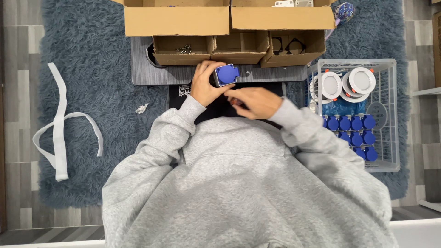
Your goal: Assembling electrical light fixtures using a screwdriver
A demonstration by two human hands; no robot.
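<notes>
My left hand (205,83) grips a small grey box with a blue hinged lid (226,74), a socket-like part, holding it just above the grey board (142,73). My right hand (255,101) is close below it, fingers curled and pinched together near the part's lower edge; whether it holds something small I cannot tell. Both arms are in grey sleeves.
Three small open cardboard boxes (239,46) stand behind the hands, two larger cartons (177,18) beyond them. A clear plastic crate (388,115) at the right holds round white lamps (360,81) and several blue-lidded parts (351,131). A white strap (59,133) and a paper scrap (142,108) lie on the blue shaggy rug.
</notes>
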